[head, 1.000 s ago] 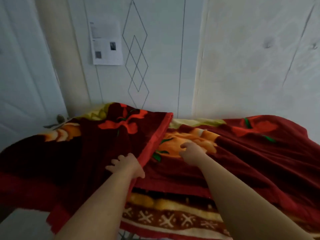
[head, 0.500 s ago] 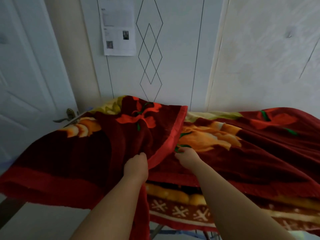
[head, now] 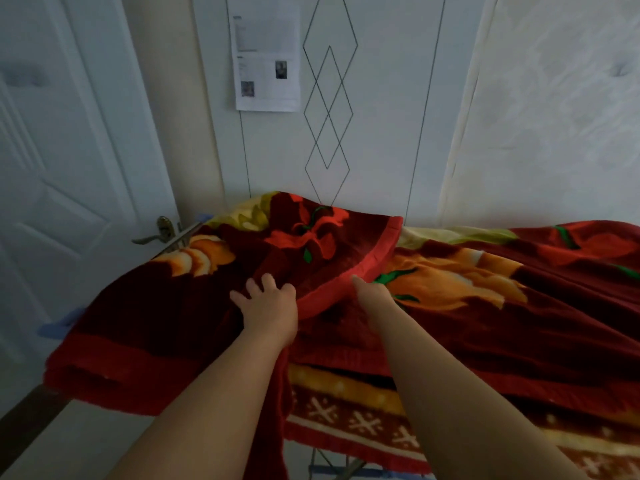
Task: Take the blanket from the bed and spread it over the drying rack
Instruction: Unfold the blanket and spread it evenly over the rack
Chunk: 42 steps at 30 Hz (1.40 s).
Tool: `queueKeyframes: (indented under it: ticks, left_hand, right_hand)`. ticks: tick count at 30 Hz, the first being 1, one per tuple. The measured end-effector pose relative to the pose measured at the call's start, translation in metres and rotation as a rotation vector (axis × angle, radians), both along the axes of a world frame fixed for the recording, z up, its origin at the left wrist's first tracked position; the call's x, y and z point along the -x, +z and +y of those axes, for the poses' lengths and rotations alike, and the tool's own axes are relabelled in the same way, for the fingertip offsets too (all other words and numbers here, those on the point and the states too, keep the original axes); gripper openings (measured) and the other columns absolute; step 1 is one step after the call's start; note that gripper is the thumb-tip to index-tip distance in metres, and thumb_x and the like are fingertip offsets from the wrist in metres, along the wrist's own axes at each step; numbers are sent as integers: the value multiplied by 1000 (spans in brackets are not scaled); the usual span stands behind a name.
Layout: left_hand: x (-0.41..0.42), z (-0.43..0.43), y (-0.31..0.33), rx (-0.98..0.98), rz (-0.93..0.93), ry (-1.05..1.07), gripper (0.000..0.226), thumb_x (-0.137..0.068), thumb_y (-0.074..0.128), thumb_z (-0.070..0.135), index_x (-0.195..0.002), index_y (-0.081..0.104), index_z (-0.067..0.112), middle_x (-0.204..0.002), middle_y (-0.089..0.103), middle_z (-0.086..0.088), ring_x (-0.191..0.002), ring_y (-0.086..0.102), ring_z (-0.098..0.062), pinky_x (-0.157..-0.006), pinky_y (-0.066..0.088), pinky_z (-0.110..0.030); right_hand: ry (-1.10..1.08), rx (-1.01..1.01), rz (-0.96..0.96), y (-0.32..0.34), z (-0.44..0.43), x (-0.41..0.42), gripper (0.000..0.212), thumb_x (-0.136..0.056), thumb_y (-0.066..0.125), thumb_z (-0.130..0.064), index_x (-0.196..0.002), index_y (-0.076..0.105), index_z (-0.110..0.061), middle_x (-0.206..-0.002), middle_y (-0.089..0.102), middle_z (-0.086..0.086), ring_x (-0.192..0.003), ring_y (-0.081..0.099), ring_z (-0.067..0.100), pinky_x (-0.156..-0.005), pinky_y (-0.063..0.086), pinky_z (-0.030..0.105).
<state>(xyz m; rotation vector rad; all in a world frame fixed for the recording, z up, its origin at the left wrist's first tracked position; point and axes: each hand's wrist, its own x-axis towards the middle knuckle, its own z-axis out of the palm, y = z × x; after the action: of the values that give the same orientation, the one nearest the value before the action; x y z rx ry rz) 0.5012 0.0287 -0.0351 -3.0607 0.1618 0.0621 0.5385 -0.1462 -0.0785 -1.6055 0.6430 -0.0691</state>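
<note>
**Blanket on the rack, one fold left to flatten**

At the far left a door handle [head: 157, 233] sits just beside a bare rail of the drying rack [head: 181, 237]. The blanket [head: 156, 323] already lies draped over that rack, hanging off its near side.

The left hand [head: 266, 306] rests flat with its fingers spread, probably pinning the cloth so it does not slide. A flap doubled back shows its red hem [head: 349, 282], and the right hand [head: 374, 296] touches that hem, likely to turn the flap out. Whether it pinches the hem I cannot tell.

Count: one blanket, one rack, two hands, one handle.
</note>
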Motion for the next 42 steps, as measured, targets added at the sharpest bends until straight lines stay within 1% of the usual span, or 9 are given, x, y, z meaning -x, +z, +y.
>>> queueKeyframes:
  ticks: [3, 10, 16, 20, 25, 31, 36, 39, 42]
  left_hand:
    - [-13, 12, 5, 140, 132, 115, 66, -86, 65, 17, -142, 29, 22, -143, 27, -17, -128, 38, -38, -103, 39, -54]
    - [-40, 36, 0, 274, 232, 182, 58, -81, 61, 11, -133, 38, 21, -124, 51, -11, -110, 55, -32, -96, 47, -49]
    - [-53, 62, 8, 312, 62, 152, 41, -82, 58, 6, -119, 44, 18, -111, 56, -7, -100, 60, -29, -89, 51, -47]
    - [-66, 93, 24, 260, -82, 176, 50, -84, 55, 2, -129, 39, 14, -137, 39, -13, -118, 51, -34, -94, 47, -52]
    - [-92, 154, 47, 179, -208, 220, 44, -83, 54, 4, -124, 41, 14, -122, 55, -13, -110, 57, -34, -90, 50, -50]
    - [-120, 242, 62, 154, -260, 268, 39, -83, 56, 8, -119, 42, 15, -119, 56, -14, -110, 58, -36, -90, 49, -48]
    - [-143, 314, 61, 74, -279, 317, 38, -85, 54, 9, -121, 41, 15, -119, 55, -12, -112, 57, -35, -88, 47, -48]
    - [-163, 359, 47, 110, -252, 305, 36, -85, 52, 10, -119, 41, 14, -118, 55, -13, -109, 58, -34, -88, 49, -47]
    - [-182, 384, 24, 204, -216, 261, 30, -85, 51, 12, -114, 43, 15, -116, 57, -13, -105, 60, -33, -87, 51, -49]
  right_hand:
    - [13, -100, -9, 2, 9, -21, 64, -78, 72, -42, -123, 58, 1, -114, 66, 16, -101, 64, 35, -85, 52, 38]
    - [8, -240, -43, -72, 1, -140, 152, -2, 88, -51, -139, 40, -4, -119, 62, 18, -99, 65, 36, -85, 55, 55]
    - [95, -289, -154, -1, 50, -126, 69, -64, 79, -10, -126, 51, 0, -109, 64, 23, -81, 64, 33, -66, 56, 40]
    - [164, -284, -251, 34, 88, -148, 64, -62, 68, -3, -124, 51, -4, -111, 62, 26, -71, 63, 30, -50, 52, 32]
    - [264, -237, -320, 76, 151, -172, 65, -66, 64, 2, -125, 44, -18, -119, 58, 27, -67, 59, 27, -51, 48, 30]
    - [368, -223, -323, 98, 240, -201, 62, -72, 64, 3, -131, 43, -3, -96, 61, 21, -73, 61, 29, -67, 55, 39]
    - [434, -256, -259, 101, 303, -213, 68, -76, 73, -8, -135, 40, -7, -127, 55, 22, -103, 62, 37, -77, 57, 48]
    - [459, -167, -162, 105, 322, -216, 37, -84, 70, -21, -116, 54, -10, -110, 62, 16, -96, 64, 33, -72, 58, 43]
    - [300, 253, -226, 110, 306, -219, 29, -85, 66, -41, -75, 63, -14, -72, 66, 5, -77, 70, 27, -64, 55, 31]
